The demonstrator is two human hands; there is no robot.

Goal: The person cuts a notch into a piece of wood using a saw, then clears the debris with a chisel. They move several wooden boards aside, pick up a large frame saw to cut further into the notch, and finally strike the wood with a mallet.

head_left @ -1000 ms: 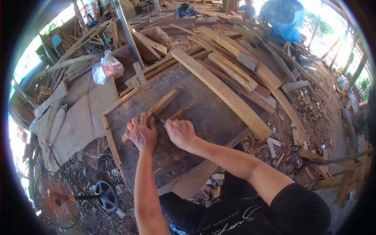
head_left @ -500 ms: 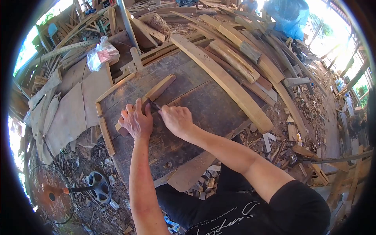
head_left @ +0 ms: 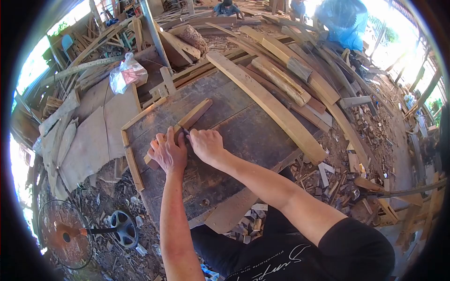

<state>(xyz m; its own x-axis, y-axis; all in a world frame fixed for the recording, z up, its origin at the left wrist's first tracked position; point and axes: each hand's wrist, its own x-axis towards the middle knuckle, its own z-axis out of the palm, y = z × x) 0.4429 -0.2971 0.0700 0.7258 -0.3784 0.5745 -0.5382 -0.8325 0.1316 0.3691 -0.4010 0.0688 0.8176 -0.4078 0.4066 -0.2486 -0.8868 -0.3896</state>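
Note:
A short wooden piece [head_left: 193,116] lies at an angle on a dark worktable [head_left: 243,136]. My left hand [head_left: 167,152] presses flat on the near end of this piece. My right hand [head_left: 205,145] is closed around a small dark tool [head_left: 186,133] whose tip touches the wood just beside my left fingers. The tool's handle is hidden in my fist.
A long curved plank [head_left: 267,105] lies across the table's far right. Wood offcuts and planks pile up behind and to the right. A plastic bag [head_left: 125,72] sits at the back left. A fan [head_left: 65,234] lies on the ground at lower left. People in blue [head_left: 344,21] work far off.
My right hand has shifted a little along the wooden piece with the tool; my left hand stays pressed on the wood. The view has wobbled slightly.

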